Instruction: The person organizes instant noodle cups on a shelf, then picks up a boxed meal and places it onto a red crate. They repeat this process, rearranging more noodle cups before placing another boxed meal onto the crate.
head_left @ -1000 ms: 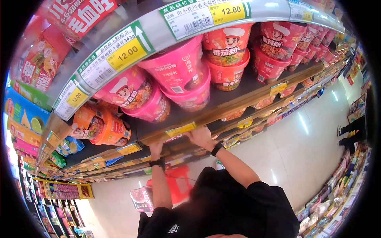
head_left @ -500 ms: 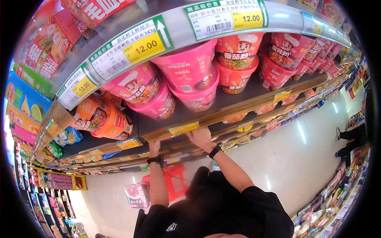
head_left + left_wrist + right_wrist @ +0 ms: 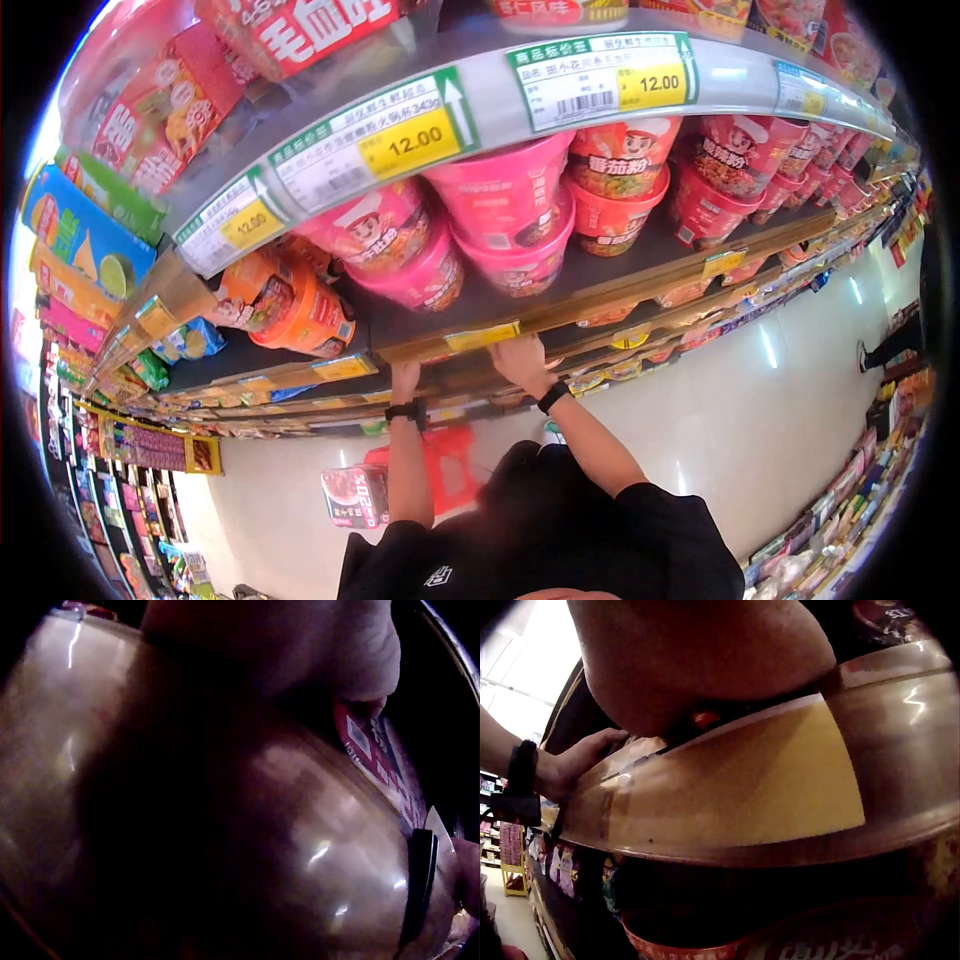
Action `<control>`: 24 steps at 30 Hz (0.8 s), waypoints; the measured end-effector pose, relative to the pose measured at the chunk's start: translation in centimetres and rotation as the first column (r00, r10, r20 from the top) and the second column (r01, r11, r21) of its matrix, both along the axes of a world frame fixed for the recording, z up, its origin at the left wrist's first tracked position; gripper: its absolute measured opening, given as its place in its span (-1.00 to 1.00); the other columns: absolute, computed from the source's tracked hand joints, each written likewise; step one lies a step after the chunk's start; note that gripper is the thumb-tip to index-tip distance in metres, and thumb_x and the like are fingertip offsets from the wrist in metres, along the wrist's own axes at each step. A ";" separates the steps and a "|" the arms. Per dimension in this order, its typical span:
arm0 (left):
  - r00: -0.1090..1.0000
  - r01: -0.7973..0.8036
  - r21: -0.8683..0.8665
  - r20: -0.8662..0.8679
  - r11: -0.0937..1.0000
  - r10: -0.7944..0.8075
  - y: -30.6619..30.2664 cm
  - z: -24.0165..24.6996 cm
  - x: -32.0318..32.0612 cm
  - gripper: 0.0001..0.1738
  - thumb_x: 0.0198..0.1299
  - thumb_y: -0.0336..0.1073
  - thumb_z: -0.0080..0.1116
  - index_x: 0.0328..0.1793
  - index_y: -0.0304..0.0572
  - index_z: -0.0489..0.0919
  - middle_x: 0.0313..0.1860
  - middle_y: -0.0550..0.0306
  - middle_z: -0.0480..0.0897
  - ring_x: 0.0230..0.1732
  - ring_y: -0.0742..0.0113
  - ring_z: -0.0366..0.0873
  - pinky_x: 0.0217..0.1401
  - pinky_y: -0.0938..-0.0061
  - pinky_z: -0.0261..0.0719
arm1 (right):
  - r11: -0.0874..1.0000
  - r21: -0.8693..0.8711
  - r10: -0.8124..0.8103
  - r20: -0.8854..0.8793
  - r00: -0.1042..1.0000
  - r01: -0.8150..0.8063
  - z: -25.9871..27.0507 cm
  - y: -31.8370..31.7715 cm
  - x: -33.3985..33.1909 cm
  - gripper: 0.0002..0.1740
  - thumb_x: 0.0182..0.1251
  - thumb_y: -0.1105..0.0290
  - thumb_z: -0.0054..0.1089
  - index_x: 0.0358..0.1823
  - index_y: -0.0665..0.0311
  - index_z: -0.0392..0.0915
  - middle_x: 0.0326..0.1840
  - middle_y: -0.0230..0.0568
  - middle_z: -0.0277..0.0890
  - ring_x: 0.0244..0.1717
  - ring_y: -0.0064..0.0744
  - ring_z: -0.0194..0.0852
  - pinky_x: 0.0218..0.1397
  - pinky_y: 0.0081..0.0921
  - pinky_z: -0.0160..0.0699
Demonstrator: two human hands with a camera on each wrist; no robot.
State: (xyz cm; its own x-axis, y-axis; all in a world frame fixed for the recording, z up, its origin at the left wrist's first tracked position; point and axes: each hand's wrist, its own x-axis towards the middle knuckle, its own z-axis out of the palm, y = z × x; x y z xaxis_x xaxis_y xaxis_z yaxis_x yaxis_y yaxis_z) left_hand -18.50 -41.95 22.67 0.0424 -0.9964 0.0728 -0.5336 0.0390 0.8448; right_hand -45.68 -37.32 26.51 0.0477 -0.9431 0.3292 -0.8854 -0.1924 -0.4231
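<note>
Aisle, head view: supermarket shelving curves round a pale floor (image 3: 270, 490), pink tubs (image 3: 505, 200) stacked behind a wooden shelf edge (image 3: 600, 300).
Shift: tubs and edge have slid slightly right and down across the view since half a second ago (head movement, most likely); the left hand (image 3: 404, 380) and right hand (image 3: 523, 362) stay under the same edge, so the work seems to be keeping to one spot.
Lost sliver: red-and-white print showed between the hands a second ago and is hard to find now; moved or merely screened, I cannot tell.
Red pack, left wrist view: the red pack (image 3: 382, 765) slants just beside the left hand, behind a shiny strip (image 3: 337, 840); contact seems likely, but the dark swallows the pack's far side.
Left hand's grip: apart or clamped, cannot tell.
Yellow tag, right wrist view: the right hand bulks above the yellow tag (image 3: 780, 787), fingers out of sight.
Right hand's grip: cannot tell either.
Dark gap: below the tag, only a red rim (image 3: 682, 951) catches light.
</note>
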 end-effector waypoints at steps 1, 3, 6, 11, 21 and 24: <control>0.999 0.023 0.023 0.022 0.999 -0.024 -0.2 0.0 0.2 -0.62 0.41 -0.21 -0.06 0.15 -0.39 0.48 0.03 -0.04 0.59 0.10 0.20 0.45 0.22 0.41 0.33 | 1.000 0.001 -0.006 0.030 1.000 0.006 0.2 0.1 0.1 -0.62 0.28 0.07 0.14 -0.34 0.30 0.59 -0.46 0.00 0.55 -0.40 0.03 0.56 -0.19 -0.13 0.52; 0.995 0.038 -0.105 -0.085 0.994 -0.047 -0.3 -1.1 -0.1 -0.61 0.38 -0.19 0.02 0.15 -0.37 0.51 0.04 -0.07 0.60 0.16 0.19 0.46 0.26 0.39 0.32 | 0.999 -0.025 -0.023 0.068 0.997 0.025 0.3 0.3 0.0 -0.61 0.27 0.08 0.18 -0.29 0.34 0.58 -0.40 0.07 0.56 -0.32 0.06 0.56 -0.12 -0.13 0.51; 0.990 0.125 -0.061 0.078 0.990 -0.121 1.1 3.6 -3.2 -0.59 0.33 -0.19 0.12 0.16 -0.35 0.50 0.05 -0.01 0.61 0.15 0.22 0.47 0.25 0.41 0.33 | 0.968 -0.235 -0.071 0.068 0.995 0.085 -1.3 -0.4 0.3 -0.67 0.24 0.13 0.17 -0.45 0.27 0.61 -0.59 0.00 0.53 -0.50 0.00 0.57 -0.38 -0.12 0.55; 0.934 0.208 0.080 -0.313 0.975 -0.173 1.9 2.4 -3.7 -0.52 0.32 -0.16 0.21 0.22 -0.34 0.45 0.10 0.13 0.57 0.12 0.33 0.47 0.24 0.47 0.34 | 0.981 -0.187 0.045 0.510 0.859 0.060 -2.0 -1.5 1.2 -0.74 0.26 0.28 0.14 -0.38 0.37 0.55 -0.56 0.04 0.51 -0.46 0.09 0.54 -0.29 -0.16 0.51; 0.559 0.011 0.251 -0.805 0.968 0.202 13.6 4.4 -2.4 -0.44 0.38 -0.18 0.12 0.40 -0.30 0.31 0.21 0.11 0.50 0.16 0.36 0.47 0.28 0.42 0.39 | 0.986 -0.045 0.142 0.726 0.672 -0.160 5.6 6.0 3.1 -0.71 0.47 0.29 -0.03 -0.01 0.41 0.40 -0.24 0.09 0.43 -0.22 0.00 0.41 -0.06 -0.28 0.41; 0.534 -0.047 0.289 -0.802 0.956 0.269 17.1 4.1 -1.8 -0.42 0.38 -0.19 0.11 0.43 -0.31 0.27 0.26 0.10 0.46 0.22 0.35 0.42 0.32 0.42 0.35 | 0.976 0.113 0.052 0.709 0.704 -0.186 5.8 8.7 4.0 -0.72 0.41 0.33 0.03 0.00 0.40 0.41 -0.19 0.24 0.42 -0.15 0.25 0.41 -0.06 -0.08 0.41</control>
State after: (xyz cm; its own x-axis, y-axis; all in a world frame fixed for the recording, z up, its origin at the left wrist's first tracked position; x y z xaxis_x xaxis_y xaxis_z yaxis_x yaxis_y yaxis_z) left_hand -20.31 -24.87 26.78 0.1314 -0.9497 -0.2843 0.4269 -0.2046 0.8809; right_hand -41.64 -28.60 32.28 -0.0169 -0.9876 0.1564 -0.2969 -0.1444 -0.9439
